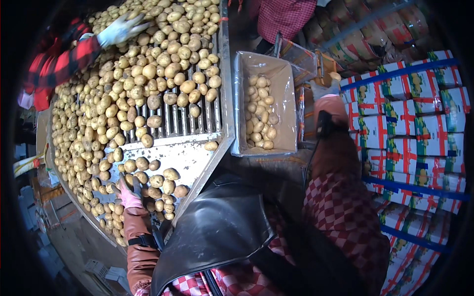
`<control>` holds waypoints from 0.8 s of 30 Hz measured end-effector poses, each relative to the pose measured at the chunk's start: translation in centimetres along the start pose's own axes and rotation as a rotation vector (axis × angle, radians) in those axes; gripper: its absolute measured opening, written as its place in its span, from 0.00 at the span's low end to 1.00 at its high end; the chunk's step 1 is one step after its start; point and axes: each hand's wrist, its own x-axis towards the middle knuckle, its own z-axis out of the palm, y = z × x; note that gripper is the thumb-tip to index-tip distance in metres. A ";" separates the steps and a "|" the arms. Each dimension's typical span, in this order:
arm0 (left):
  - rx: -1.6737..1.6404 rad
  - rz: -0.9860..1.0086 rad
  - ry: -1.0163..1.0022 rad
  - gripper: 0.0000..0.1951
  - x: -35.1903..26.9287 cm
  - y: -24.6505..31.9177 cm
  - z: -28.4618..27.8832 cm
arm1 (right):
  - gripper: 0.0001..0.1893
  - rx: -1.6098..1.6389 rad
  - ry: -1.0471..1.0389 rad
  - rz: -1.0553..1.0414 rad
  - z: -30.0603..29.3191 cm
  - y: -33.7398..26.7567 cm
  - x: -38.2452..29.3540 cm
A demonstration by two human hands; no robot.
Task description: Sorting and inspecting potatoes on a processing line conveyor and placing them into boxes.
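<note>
My left hand (129,192), in a pink and grey glove, reaches among loose potatoes on the white metal apron (185,151) of a sorting table. Its fingers are spread, and a potato (129,180) shows between them; no firm grip is visible. My right hand (326,90), gloved and slightly blurred, is stretched out over an orange-edged crate (306,114). A potato (335,76) appears right at its fingertips; whether it is held or loose is unclear. Between table and crate stands a plastic-lined cardboard box (290,111) with several potatoes (261,111) inside.
Potatoes cover much of the slatted grate (177,118), bounded by a metal rim (224,74). At the far left, another person's white-gloved hand (122,29) reaches over them. Someone in checked clothing (281,16) is beyond the box. Printed cartons (400,122) are stacked at right, behind blue bars (407,188).
</note>
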 end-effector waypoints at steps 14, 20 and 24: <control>-0.148 -0.102 0.065 0.34 -11.2 -1.0 -4.7 | 0.25 -0.023 -1.474 0.812 30.9 -6.5 -27.7; 0.020 -0.338 0.128 0.31 -15.2 -2.7 -4.4 | 0.40 -0.944 -1.595 0.007 34.5 -4.8 -33.7; 0.101 0.190 -0.006 0.25 -13.5 -3.5 -2.9 | 0.42 -0.963 -1.855 -0.333 36.9 -4.5 -40.6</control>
